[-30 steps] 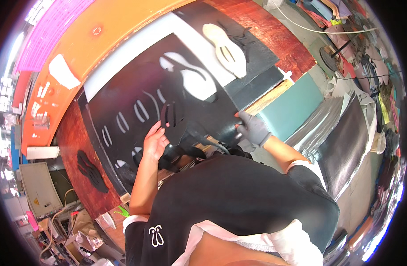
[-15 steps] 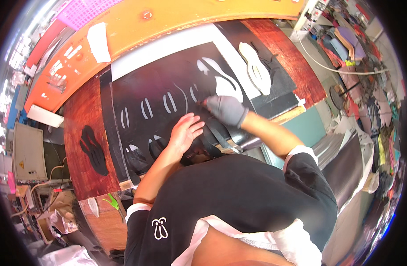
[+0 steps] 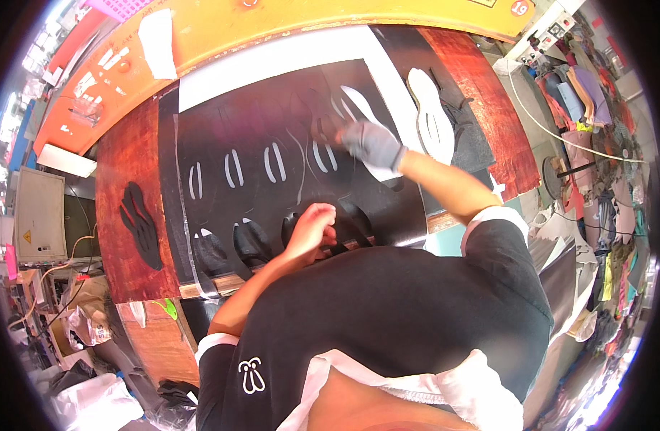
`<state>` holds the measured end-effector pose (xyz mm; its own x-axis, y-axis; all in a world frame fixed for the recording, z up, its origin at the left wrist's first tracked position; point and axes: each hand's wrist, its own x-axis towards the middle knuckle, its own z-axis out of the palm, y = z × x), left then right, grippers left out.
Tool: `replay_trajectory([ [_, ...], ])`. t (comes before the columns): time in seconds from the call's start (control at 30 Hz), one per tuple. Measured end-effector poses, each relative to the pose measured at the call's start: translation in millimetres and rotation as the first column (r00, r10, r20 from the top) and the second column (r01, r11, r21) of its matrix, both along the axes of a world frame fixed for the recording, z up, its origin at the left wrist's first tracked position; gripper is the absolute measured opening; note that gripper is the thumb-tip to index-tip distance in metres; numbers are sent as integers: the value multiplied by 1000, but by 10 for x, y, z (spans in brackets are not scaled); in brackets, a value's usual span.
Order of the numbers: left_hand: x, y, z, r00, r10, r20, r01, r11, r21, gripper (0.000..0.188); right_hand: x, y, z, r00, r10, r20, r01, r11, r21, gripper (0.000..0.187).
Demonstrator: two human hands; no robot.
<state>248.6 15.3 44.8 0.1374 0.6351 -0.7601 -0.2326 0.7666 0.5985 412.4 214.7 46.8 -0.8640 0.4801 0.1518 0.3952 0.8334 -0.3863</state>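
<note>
A black sheet (image 3: 222, 129) with rows of curved cut slots and sole-like outlines lies on the table. My right hand (image 3: 373, 147), in a grey glove with fingertips showing, is over its right part, beside a large white opening (image 3: 360, 104). Those fingertips are drawn together at a dark, blurred patch; what they hold is unclear. My bare left hand (image 3: 314, 228) is curled closed above the sheet's near edge, close to the lower row of cut shapes (image 3: 252, 241). Anything inside its fingers is hidden.
A cream sole-shaped piece (image 3: 432, 118) lies at the right, over white and black material. A black slotted piece (image 3: 141, 230) rests on the red-brown board (image 3: 114, 251) at the left. An orange machine beam (image 3: 222, 36) spans the far side. Fabric scraps (image 3: 581, 93) are heaped on the right.
My left hand has gone from open fingers to curled and moved nearer my body. My right hand has moved farther out over the sheet. The whole view has shifted slightly.
</note>
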Motion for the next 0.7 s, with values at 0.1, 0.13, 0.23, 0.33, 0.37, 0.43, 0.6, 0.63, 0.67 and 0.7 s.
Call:
replay_trajectory([
  [0.1, 106, -4, -87, 986, 27, 167, -35, 998, 50, 25, 176, -138, -440, 980, 75, -186, -72, 997, 20, 40],
  [0.13, 156, 34, -164, 956, 41, 291, -38, 999, -13, 26, 212, -152, -504, 969, 35, -245, -46, 998, -41, 42],
  [0.23, 261, 199, -432, 794, 147, 590, -47, 982, -182, 29, 229, -178, -513, 958, 30, -284, -23, 999, 28, 41],
  [0.33, 340, 229, -625, 589, 237, 773, -150, 972, -184, 8, 239, -273, -432, 961, 101, -258, -95, 995, 39, 42],
  [0.37, 362, 223, -661, 514, 207, 832, -200, 973, -118, 4, 248, -311, -413, 965, 107, -237, -104, 994, 25, 42],
  [0.43, 387, 193, -692, 430, 231, 873, -287, 952, -111, 12, 278, -375, -384, 969, 117, -217, -122, 993, -8, 42],
  [0.6, 396, 107, -655, 437, 76, 896, -257, 965, 43, 17, 330, -408, -269, 978, 193, -74, -194, 981, -6, 53],
  [0.63, 396, 97, -642, 475, 69, 877, -245, 968, 57, 19, 341, -414, -231, 980, 191, -62, -189, 981, 28, 54],
  [0.67, 392, 87, -624, 503, 63, 862, -235, 970, 66, 22, 338, -418, -191, 984, 179, -15, -179, 984, 1, 54],
  [0.7, 394, 84, -602, 520, 68, 852, -248, 966, 75, 26, 332, -435, -154, 983, 186, -12, -186, 983, -5, 53],
])
